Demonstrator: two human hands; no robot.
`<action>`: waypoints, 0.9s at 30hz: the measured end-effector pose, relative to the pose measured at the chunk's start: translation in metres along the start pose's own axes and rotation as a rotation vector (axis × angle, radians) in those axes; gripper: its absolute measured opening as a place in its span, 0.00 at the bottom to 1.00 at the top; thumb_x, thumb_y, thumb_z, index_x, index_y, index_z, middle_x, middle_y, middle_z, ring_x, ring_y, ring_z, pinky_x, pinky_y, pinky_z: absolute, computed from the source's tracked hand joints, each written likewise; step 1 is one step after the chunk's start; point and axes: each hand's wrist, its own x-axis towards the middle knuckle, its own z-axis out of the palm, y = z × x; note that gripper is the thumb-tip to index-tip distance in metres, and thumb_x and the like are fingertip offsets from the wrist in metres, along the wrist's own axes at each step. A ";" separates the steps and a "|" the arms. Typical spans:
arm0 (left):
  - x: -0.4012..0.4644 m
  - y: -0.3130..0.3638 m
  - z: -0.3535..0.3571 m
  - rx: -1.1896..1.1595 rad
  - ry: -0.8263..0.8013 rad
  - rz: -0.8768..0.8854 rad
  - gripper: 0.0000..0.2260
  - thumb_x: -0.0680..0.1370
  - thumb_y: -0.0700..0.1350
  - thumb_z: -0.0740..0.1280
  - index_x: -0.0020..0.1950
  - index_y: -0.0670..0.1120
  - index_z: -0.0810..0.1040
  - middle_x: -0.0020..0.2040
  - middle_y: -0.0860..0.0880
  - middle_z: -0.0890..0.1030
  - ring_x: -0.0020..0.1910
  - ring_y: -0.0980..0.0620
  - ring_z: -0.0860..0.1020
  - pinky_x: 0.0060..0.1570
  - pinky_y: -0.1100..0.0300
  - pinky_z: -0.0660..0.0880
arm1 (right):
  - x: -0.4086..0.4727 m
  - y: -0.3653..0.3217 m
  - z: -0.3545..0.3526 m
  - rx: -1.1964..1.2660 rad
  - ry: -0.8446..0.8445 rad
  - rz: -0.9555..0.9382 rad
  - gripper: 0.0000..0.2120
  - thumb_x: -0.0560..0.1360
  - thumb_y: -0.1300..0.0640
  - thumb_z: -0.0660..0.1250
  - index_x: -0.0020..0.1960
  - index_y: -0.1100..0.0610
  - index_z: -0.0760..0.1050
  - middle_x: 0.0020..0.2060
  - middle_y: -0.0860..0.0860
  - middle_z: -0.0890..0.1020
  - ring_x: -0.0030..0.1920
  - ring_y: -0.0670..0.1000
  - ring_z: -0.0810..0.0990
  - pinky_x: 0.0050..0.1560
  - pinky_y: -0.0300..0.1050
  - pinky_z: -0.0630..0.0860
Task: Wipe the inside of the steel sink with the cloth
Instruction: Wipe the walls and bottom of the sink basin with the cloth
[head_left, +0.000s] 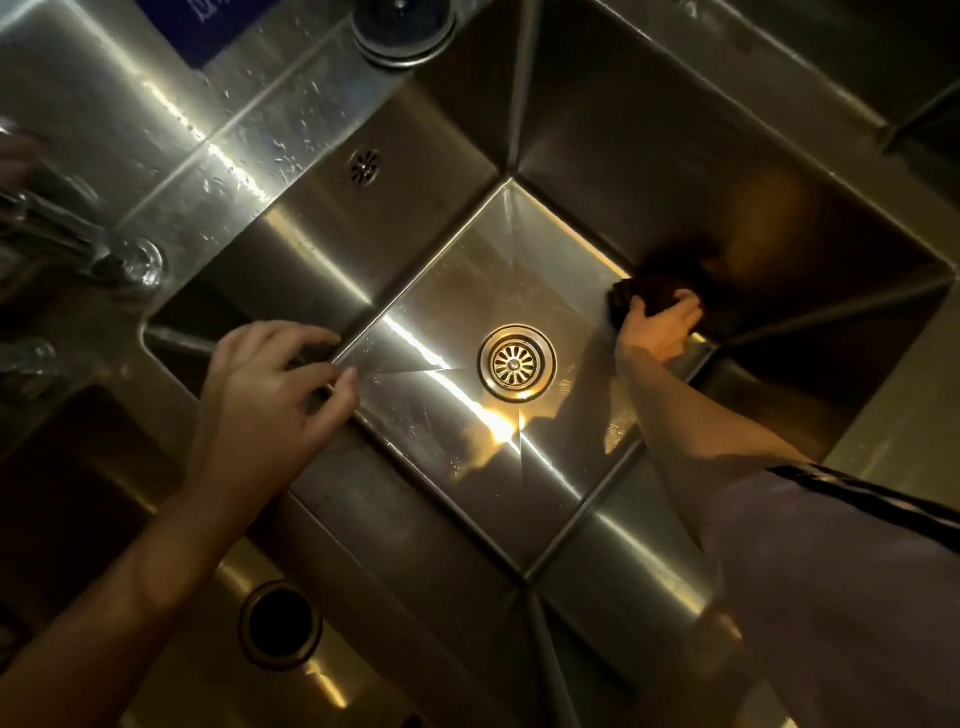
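A deep square steel sink (457, 270) fills the middle of the view, with a round drain strainer (517, 362) in its floor. My right hand (657, 330) reaches down into the basin and grips a dark cloth (647, 291), pressed where the floor meets the right wall. My left hand (275, 395) rests on the sink's left rim with its fingers spread and curled, holding nothing.
A second basin with a dark open drain hole (280, 623) lies at the lower left. A tap (78, 234) stands at the left edge. A round plug or lid (402, 26) sits on the wet back ledge, above an overflow grille (363, 167).
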 end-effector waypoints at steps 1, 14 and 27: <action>0.000 0.000 0.000 -0.002 -0.008 -0.005 0.18 0.76 0.50 0.60 0.42 0.40 0.85 0.52 0.42 0.82 0.53 0.42 0.77 0.58 0.47 0.67 | 0.001 -0.004 0.010 -0.024 -0.055 -0.075 0.21 0.74 0.54 0.69 0.63 0.57 0.67 0.64 0.56 0.70 0.63 0.59 0.73 0.58 0.54 0.71; 0.004 0.001 -0.002 -0.004 0.071 -0.099 0.16 0.77 0.48 0.62 0.39 0.41 0.85 0.50 0.44 0.83 0.51 0.41 0.79 0.56 0.50 0.69 | 0.019 -0.121 0.115 -0.350 -0.610 -0.803 0.29 0.75 0.50 0.67 0.74 0.50 0.62 0.71 0.53 0.67 0.70 0.57 0.66 0.66 0.56 0.69; -0.003 0.015 -0.005 0.284 -0.003 -0.124 0.16 0.78 0.48 0.60 0.43 0.43 0.85 0.52 0.44 0.83 0.54 0.41 0.79 0.61 0.44 0.67 | 0.008 -0.110 0.100 -0.913 -0.598 -1.117 0.37 0.76 0.38 0.61 0.78 0.45 0.46 0.78 0.55 0.39 0.76 0.66 0.42 0.75 0.59 0.55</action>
